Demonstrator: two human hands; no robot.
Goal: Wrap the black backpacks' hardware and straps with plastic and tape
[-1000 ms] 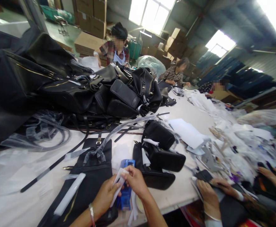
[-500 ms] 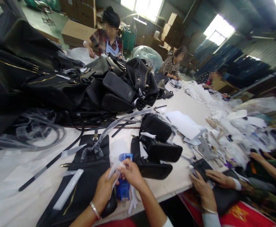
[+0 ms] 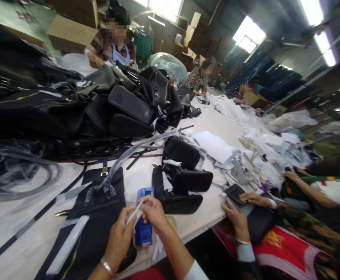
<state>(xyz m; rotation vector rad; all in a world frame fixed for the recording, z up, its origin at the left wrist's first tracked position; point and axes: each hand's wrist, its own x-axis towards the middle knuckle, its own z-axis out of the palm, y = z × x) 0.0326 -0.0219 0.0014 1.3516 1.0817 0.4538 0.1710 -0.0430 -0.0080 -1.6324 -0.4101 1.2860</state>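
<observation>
In the head view, the strip (image 3: 134, 214), narrow and white, is held just above and left of the blue dispenser (image 3: 144, 235), which stands on the table (image 3: 189, 225). The left hand (image 3: 120, 233) has its grip closed on the strip's near part, thumb against fingers; the right hand (image 3: 153, 213) pinches the far end in its fingertips, partly covering the dispenser's upper half. Whether the strip is one layer or folded, and whether it is paper or film, I cannot tell. For clean handling, both grips are best light and close together, since so slim a piece would likely crease or twist under a hard squeeze. The left hand should serve as the steady anchor, leaving the finer fingertip work to the right, with the edges lined up before any pressing. Raising the pair slightly clear of the dispenser would help, as its body lies right beneath the fingers and the strip could catch on it. The flat bag (image 3: 100, 221), left of the dispenser, gives the left wrist room, though its leather may mark if the bracelet (image 3: 107, 267) scrapes it. The loose strips (image 3: 157, 247), just right of the dispenser's near end, and the small bags (image 3: 181, 181), beyond it to the right, are best not brushed by the right forearm.
</observation>
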